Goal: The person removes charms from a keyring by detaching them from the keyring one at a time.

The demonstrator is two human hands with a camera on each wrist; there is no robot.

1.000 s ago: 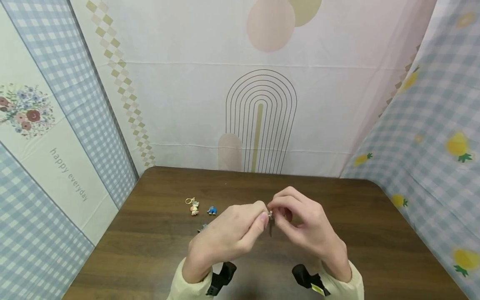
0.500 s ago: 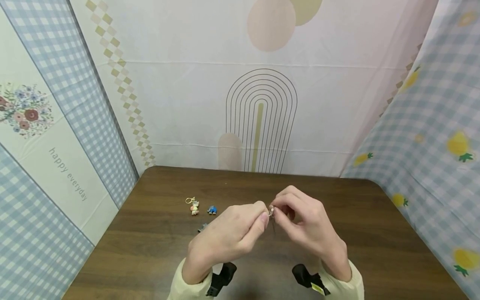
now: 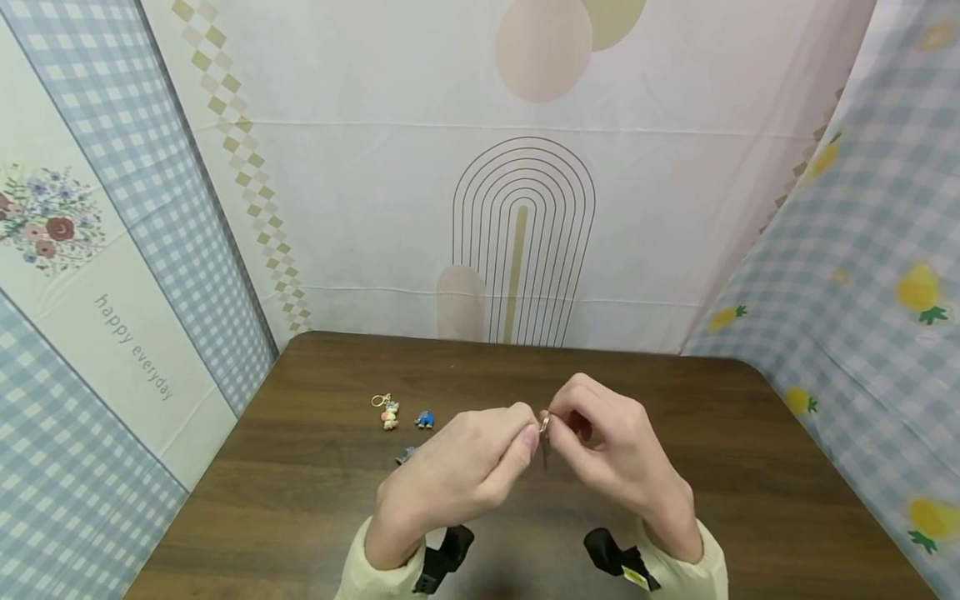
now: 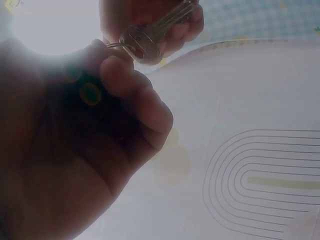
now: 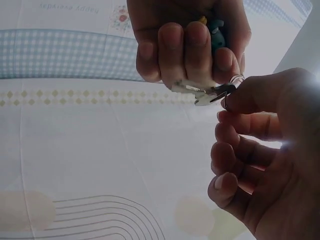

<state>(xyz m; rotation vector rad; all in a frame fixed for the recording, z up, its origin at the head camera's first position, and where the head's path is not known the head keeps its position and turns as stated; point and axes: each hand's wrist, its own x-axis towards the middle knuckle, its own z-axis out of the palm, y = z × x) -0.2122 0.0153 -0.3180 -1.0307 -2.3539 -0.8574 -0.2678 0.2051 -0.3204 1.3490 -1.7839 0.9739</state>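
Observation:
Both hands meet over the middle of the table. My left hand (image 3: 465, 458) curls round a small teal figure keychain (image 5: 217, 36), mostly hidden in the palm, and pinches close to its metal key ring (image 3: 545, 423). Thumb and forefinger of my right hand (image 3: 611, 442) pinch that ring from the other side. A silver key (image 4: 145, 42) hangs on the ring between the hands; in the right wrist view the key (image 5: 200, 94) lies across the left fingertips. Whether the ring's coils are spread apart is too small to tell.
On the brown wooden table (image 3: 337, 517), left of the hands, lie a pale figure keychain (image 3: 390, 415) with a gold ring, a blue figure (image 3: 425, 419) and a grey-blue figure (image 3: 406, 455) partly behind the left hand. Patterned curtains (image 3: 375, 208) stand round the table.
The key ring has turned a little between the fingers, and the key below it swung slightly. My right hand has shifted slightly to the right; the left hand stays almost still.

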